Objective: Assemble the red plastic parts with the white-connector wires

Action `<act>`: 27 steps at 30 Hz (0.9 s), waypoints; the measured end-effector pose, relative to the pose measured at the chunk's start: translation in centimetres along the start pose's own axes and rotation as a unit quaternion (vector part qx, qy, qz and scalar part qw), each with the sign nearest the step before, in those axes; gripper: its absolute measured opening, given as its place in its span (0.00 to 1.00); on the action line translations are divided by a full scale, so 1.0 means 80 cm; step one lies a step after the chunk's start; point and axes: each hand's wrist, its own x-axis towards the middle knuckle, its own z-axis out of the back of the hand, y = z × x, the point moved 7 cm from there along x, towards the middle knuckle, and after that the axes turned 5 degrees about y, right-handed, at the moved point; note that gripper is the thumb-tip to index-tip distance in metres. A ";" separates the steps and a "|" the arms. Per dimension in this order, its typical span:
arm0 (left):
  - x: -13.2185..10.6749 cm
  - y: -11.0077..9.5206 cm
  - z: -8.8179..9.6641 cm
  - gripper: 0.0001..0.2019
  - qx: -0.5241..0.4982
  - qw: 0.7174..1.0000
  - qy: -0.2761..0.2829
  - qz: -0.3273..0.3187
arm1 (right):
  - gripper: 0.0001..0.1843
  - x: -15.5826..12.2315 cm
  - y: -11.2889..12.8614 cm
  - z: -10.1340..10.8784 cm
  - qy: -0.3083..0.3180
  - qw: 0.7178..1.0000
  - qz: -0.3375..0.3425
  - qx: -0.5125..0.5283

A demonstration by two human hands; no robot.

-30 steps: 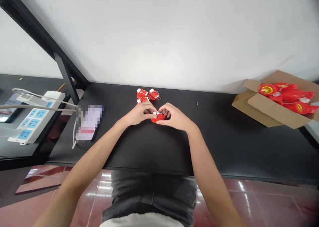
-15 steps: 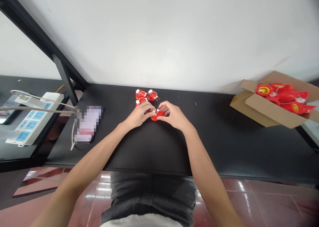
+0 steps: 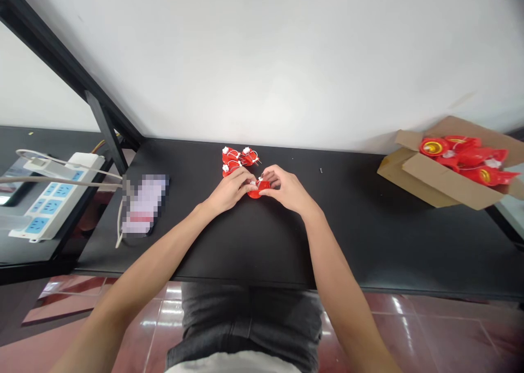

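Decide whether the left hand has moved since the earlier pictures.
Yes: the left hand has shifted slightly right, toward the red piece, against the small black object.

A small plastic piece (image 3: 256,190) is held between the left hand (image 3: 229,190) and the right hand (image 3: 284,190), over the tabletop (image 3: 245,242). A cluster of similar pieces (image 3: 237,160) is placed just behind the hands. To the right, a cardboard box (image 3: 426,183) is set at the table's far corner, with more pieces (image 3: 462,157) inside it. To the left, a blurred phone (image 3: 145,204) lies on the table, and a power strip (image 3: 53,198) is located further left, beyond the table's edge.
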 end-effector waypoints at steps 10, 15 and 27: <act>0.000 -0.005 -0.007 0.12 -0.037 0.997 0.036 -0.061 | 0.17 0.001 -0.023 0.004 0.046 0.993 -0.020 0.106; 0.000 -0.007 -0.007 0.11 -0.061 0.996 0.016 -0.068 | 0.16 0.001 -0.021 0.001 0.067 0.990 -0.015 0.119; 0.003 0.013 -0.005 0.15 -0.099 0.994 -0.033 -0.019 | 0.15 0.001 -0.004 -0.006 0.058 0.995 -0.020 0.078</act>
